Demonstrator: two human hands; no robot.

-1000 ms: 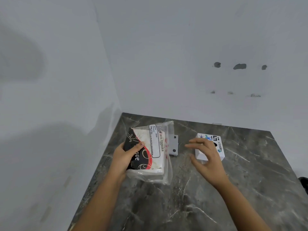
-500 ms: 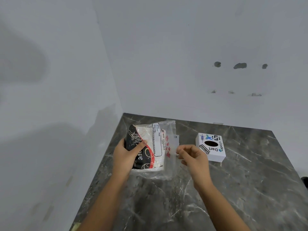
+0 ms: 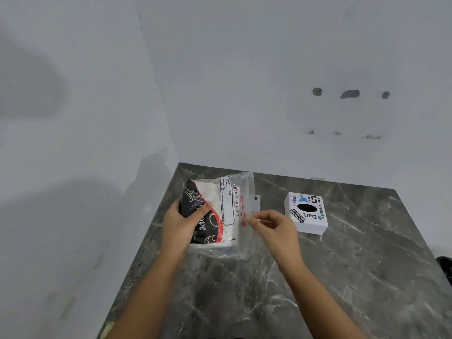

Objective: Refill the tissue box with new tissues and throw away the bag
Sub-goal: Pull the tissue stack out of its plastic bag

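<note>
A clear plastic bag of tissues point(image 3: 220, 214), printed black, red and white, is tilted up off the dark marble table point(image 3: 342, 277). My left hand point(image 3: 182, 223) grips the bag's left side, thumb on top. My right hand point(image 3: 274, 225) pinches the bag's loose clear flap at its right edge. A small white tissue box point(image 3: 307, 214) with stickers and a dark oval slot on top stands to the right of my right hand, apart from it.
White walls meet in a corner behind and left of the table. A small grey tab point(image 3: 255, 200) shows behind the bag. A dark object point(image 3: 446, 267) sits beyond the table's right edge.
My right hand left the tissue box, moved left and pinched the bag's clear flap. My left hand has tilted the bag up a little.
</note>
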